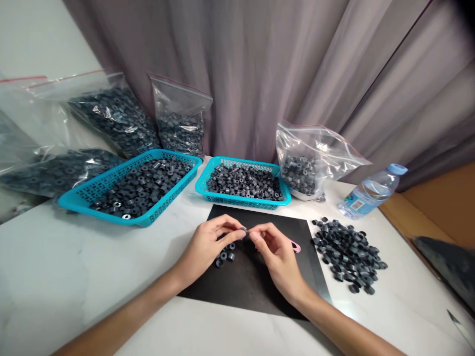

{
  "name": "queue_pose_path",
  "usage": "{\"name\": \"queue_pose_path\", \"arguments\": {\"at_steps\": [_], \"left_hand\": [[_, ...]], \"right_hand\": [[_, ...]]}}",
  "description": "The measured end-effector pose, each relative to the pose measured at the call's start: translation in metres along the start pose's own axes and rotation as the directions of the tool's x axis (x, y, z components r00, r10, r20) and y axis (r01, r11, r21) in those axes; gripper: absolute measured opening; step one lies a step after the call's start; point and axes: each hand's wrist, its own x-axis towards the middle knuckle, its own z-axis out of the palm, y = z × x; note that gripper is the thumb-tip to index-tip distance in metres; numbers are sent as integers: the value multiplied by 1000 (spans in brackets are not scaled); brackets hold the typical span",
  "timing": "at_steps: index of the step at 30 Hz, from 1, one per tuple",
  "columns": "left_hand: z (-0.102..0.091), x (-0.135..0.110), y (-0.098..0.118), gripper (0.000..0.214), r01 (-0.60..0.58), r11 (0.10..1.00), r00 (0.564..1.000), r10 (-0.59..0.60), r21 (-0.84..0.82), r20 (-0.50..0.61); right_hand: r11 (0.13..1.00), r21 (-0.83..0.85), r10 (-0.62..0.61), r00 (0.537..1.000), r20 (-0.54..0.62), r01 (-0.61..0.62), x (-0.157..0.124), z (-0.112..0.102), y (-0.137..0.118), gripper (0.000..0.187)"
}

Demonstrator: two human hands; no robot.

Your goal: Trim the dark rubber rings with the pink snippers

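Note:
Above a black mat (256, 291), my two hands meet fingertip to fingertip. My left hand (211, 242) pinches a small dark grey plastic ring (244, 229) between thumb and forefinger. The thumb and forefinger of my right hand (276, 254) are closed against the ring's right side; whether they grip the ring itself or something tiny cannot be made out. Several grey rings (224, 256) lie on the mat, partly behind my left hand. A pink loop (296, 247) pokes out beside my right hand, the remainder of it hidden.
Two blue baskets (148, 217) (241, 200) of grey rings stand behind the mat. At right lie a heap of dark caps (349, 254) and a tilted water bottle (371, 193). Clear zip bags (180, 123) (302, 168) of parts line the back, before a grey curtain (241, 74).

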Motion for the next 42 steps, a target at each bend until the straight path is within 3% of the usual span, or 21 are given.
{"name": "queue_pose_path", "arguments": {"at_steps": [3, 6, 12, 16, 19, 22, 25, 28, 32, 35, 42], "left_hand": [[1, -1, -1, 14, 30, 998, 999, -29, -52, 25], [3, -2, 1, 14, 52, 995, 998, -49, -89, 28], [7, -4, 6, 19, 67, 996, 997, -65, -56, 48], [8, -7, 2, 13, -114, 978, 993, 108, 177, 42], [9, -11, -1, 17, -294, 878, 955, 254, 379, 153], [7, -14, 3, 21, -402, 789, 910, 288, 464, 297], [4, -14, 11, 18, -432, 726, 897, 287, 534, 336], [2, -13, 16, 21, -388, 709, 921, 275, 589, 276], [7, -15, 8, 24, -292, 791, 954, 282, 538, 103], [11, -17, 0, 34, -296, 830, 948, 314, 474, 42], [11, -15, 8, 11, -366, 811, 915, 403, 457, 18]], "right_hand": [[1000, 4, -16, 1000, -17, 16, -3, 0, -1, 20], [993, -95, -70, 998, -9, 69, -5, 0, -4, 16], [976, -164, -154, 987, -43, 145, -7, 3, -12, 14], [991, -92, -103, 993, -54, 98, -6, 3, -13, 16], [995, -66, -81, 992, -92, 75, -5, 3, -10, 17], [998, -40, -60, 989, -132, 55, -3, 2, -8, 18], [999, -18, -39, 987, -153, 37, -1, 1, -7, 18], [1000, -1, -28, 992, -125, 28, -1, 1, -8, 20], [999, 40, 3, 998, -55, -1, 0, 1, -10, 24], [999, 43, 13, 1000, -16, -13, 0, 0, -11, 26], [1000, 13, 10, 999, 40, -10, -1, -1, -12, 27]]}}
